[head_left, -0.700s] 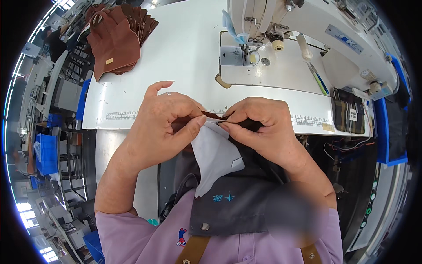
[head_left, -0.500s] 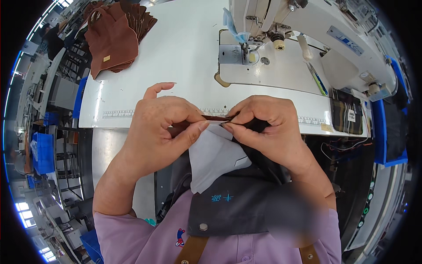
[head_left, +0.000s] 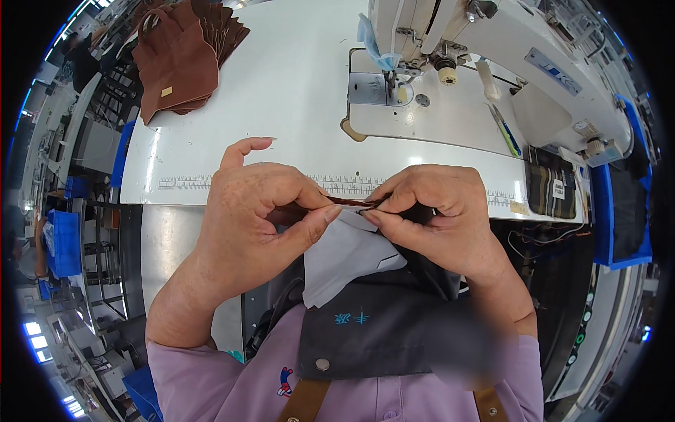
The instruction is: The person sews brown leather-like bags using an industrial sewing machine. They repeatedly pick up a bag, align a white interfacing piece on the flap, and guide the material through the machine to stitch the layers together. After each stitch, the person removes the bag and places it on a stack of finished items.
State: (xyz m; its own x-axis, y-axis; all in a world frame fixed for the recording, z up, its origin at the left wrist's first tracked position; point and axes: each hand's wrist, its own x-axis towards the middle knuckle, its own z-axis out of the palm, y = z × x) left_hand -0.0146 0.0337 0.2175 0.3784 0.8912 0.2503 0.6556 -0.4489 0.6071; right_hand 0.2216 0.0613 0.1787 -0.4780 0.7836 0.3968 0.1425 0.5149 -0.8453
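Observation:
My left hand [head_left: 260,218] and my right hand [head_left: 436,218] pinch a narrow brown piece [head_left: 349,201] at the front edge of the white worktable [head_left: 281,84], with thumbs and forefingers close together at its middle. A pale grey fabric piece [head_left: 337,260] hangs from between my fingers over a dark grey apron [head_left: 365,330]. My left forefinger and thumb press on the brown edge, while one other finger sticks up. Behind my hands, a printed ruler strip [head_left: 190,181] runs along the table.
A sewing machine [head_left: 548,84] stands at back right, with tweezers [head_left: 505,130] on its bed. A plaid pouch [head_left: 545,183] lies at the right edge beside a blue bin [head_left: 605,239]. Brown leather pieces [head_left: 179,63] are stacked back left. A person [head_left: 81,60] works in the left background.
Both hands and the pinched pieces have shifted slightly down, toward my body, and my right hand a little rightward. The grip looks much the same.

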